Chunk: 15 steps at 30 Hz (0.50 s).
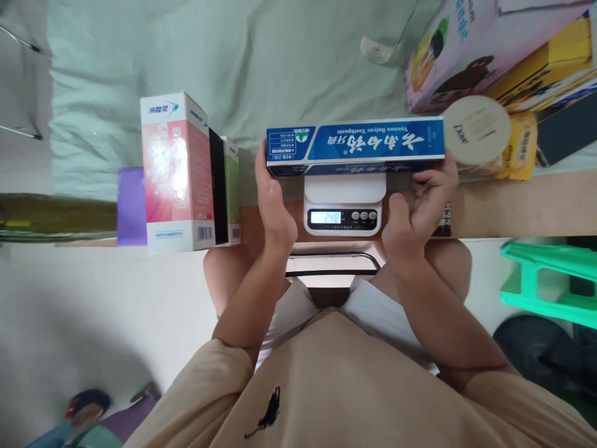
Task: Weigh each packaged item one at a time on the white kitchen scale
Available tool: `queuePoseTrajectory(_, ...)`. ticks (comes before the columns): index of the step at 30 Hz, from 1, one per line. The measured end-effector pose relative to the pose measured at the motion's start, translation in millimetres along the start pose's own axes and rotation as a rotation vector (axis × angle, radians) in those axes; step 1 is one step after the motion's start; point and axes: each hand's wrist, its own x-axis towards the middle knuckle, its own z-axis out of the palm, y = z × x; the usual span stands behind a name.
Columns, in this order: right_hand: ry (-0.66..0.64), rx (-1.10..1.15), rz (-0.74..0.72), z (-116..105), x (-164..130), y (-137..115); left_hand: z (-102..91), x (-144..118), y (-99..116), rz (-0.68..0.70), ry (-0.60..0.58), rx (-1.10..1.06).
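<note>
We see the left hand (275, 214) and the right hand (415, 211) set wide apart, one at each end of a long blue toothpaste box (354, 142). Each is closed in against its end of the box, so we judge it is held between them, lettering upside down to us. The left thumb lies near the lower corner; the right fingers curl loosely at the other end.

The box is over the far part of a white scale (345, 229), covering the back of its platform (345, 188). We cannot tell whether its underside touches. The display (325, 218) is lit and seems to read 248, so as far as we can judge, the scale is on and a figure is showing, while letting go of the box is not yet done. Whether the other packages have had a turn there, we cannot tell.

Further out to the left stand a pink-and-white carton (170, 174), a green carton (234, 193) and a purple packet (130, 205), with a green bottle (58, 218) lying beyond. To the right we have a round tub (476, 127) close by the right hand, a yellow packet (521, 146) against it, and a big pink box (466, 43) behind, all on or beside the pale green cloth (163, 50)
</note>
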Motion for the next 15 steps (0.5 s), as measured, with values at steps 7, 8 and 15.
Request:
queuePoseTrajectory(7, -0.024, 0.11, 0.006, -0.3, 3.4, 7.2, -3.2, -0.7, 5.9, -0.017, -0.057, 0.053)
queuePoseTrajectory(8, -0.018, 0.157, -0.013, 1.2, 4.4, 9.4, -3.0, -3.2, 9.3, 0.002, -0.063, 0.05)
queuePoseTrajectory(15, 0.113, 0.389, -0.021, 5.9, 11.0, 9.8, 11.9, -38.3, 51.0, 0.112, -0.08, -0.001)
